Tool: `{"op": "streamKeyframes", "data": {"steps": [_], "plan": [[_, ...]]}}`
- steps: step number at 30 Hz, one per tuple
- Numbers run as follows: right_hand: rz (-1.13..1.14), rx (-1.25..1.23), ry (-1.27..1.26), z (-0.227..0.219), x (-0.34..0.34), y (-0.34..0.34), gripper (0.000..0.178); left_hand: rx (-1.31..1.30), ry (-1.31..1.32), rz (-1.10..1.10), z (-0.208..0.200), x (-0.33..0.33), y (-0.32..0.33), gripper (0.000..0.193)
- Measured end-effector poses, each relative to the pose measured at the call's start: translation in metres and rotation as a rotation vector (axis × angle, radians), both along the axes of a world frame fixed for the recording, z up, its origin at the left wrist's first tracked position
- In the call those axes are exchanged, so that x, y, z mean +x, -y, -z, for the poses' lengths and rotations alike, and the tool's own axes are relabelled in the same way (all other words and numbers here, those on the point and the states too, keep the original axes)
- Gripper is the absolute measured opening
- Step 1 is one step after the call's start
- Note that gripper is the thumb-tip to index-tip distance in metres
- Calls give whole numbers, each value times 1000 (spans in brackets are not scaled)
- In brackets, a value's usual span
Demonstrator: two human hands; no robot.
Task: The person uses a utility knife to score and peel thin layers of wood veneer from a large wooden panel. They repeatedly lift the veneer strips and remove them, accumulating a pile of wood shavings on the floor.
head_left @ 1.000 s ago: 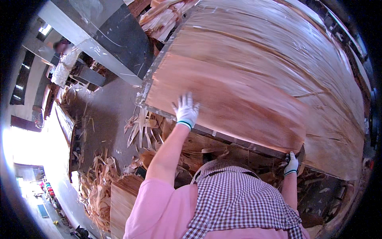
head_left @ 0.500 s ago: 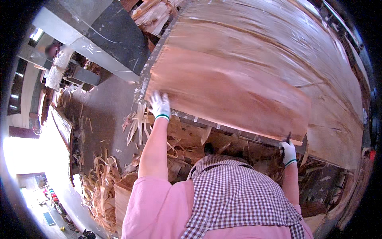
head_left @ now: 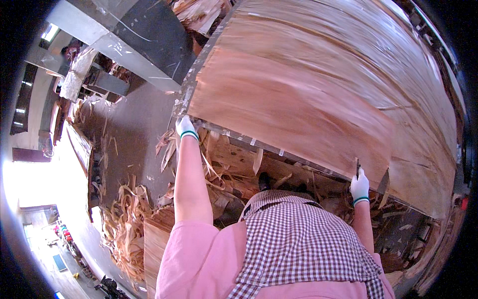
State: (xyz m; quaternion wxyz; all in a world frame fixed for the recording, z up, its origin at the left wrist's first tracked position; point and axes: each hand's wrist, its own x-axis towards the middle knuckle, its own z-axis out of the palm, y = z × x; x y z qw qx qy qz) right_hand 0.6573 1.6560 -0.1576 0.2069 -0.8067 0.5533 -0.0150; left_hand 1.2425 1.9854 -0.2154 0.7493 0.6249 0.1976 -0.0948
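Two gloved hands at the near edge of a wide, thin reddish-brown wood veneer sheet (head_left: 318,99).

Pale curled wood scraps (head_left: 124,224) litter the dark floor left of the sheet. The white-gloved left hand (head_left: 185,127) clasps the sheet's near-left corner, fingers curled over its edge. Along that same edge, far to the right, the white-gloved right hand (head_left: 359,185) is clenched round a small dark knife-like tool (head_left: 357,167) touching the sheet.

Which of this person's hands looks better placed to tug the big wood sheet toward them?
Probably the right hand: it seems closed on the near edge of the veneer sheet. The left hand sits at the sheet's corner, its grip unclear.
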Motion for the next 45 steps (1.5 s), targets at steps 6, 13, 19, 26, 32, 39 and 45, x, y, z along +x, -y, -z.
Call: {"op": "streamKeyframes", "data": {"steps": [6, 13, 19, 26, 32, 39, 45], "plan": [[51, 4, -59, 0, -1, -1, 39, 106, -107, 48, -16, 13, 26, 47], [18, -30, 12, 1, 8, -9, 40, 279, 100, 90, 35, 43, -4, 69], [11, -9, 53, 3, 18, -19, 43, 476, 120, 95, 53, 61, -27, 63], [54, -166, 74, 3, 14, -24, 33, 1178, 595, 388, -24, -28, 36, 58], [116, 39, 21, -14, 28, -31, 40, 1430, 1210, 867, -18, -139, 114, 59], [131, 56, 40, -16, 31, -32, 39, 1567, 1056, 935, -5, -154, 138, 59], [112, 88, 47, -18, 20, -29, 38, 1643, 1049, 936, -7, -160, 142, 58]]}}
